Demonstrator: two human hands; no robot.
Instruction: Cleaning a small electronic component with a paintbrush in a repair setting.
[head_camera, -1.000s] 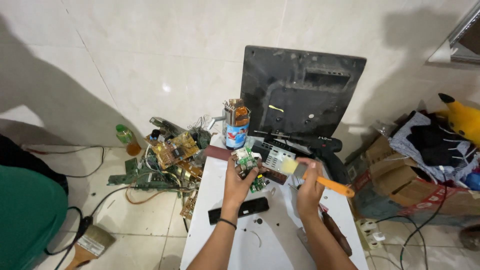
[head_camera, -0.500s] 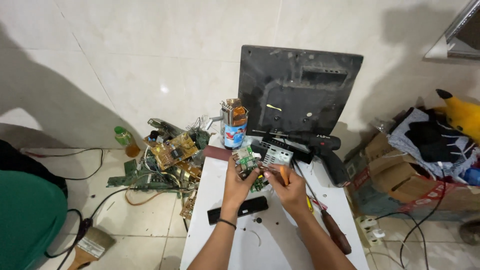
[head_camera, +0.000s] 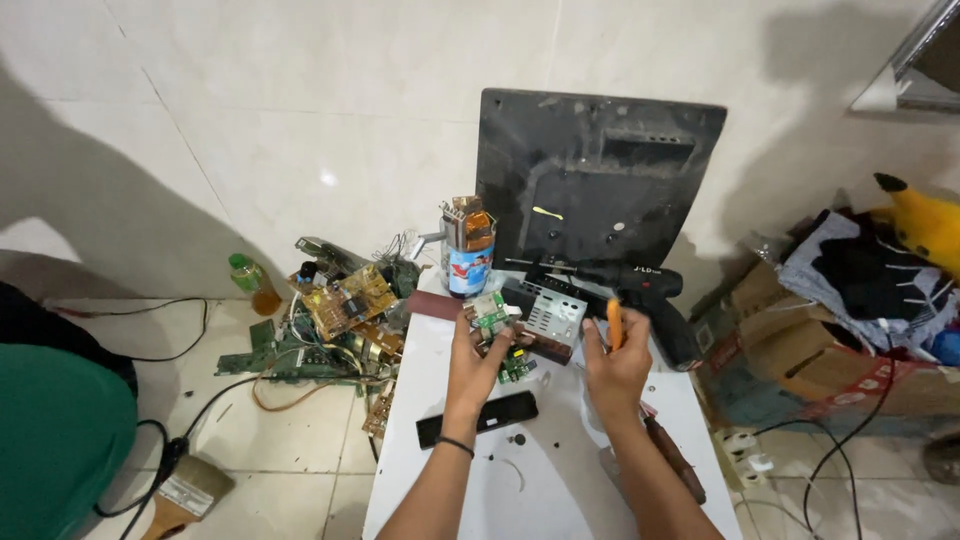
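Left hand (head_camera: 478, 352) pinches a small green circuit board (head_camera: 491, 313), raised off the white table (head_camera: 560, 480) and tilted toward the person, likely for a clear view. Right hand (head_camera: 617, 368) is closed around an orange-handled tool (head_camera: 614, 322), upright just beside the board. Black drill (head_camera: 640, 290) lies behind; black remote (head_camera: 478, 418) sits under the left wrist.

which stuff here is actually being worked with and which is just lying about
In hand:
left hand holds a small green circuit board
right hand holds an orange-handled tool

Lying about:
black cordless drill
black remote
can
pile of circuit boards on the floor
paintbrush
green-capped bottle
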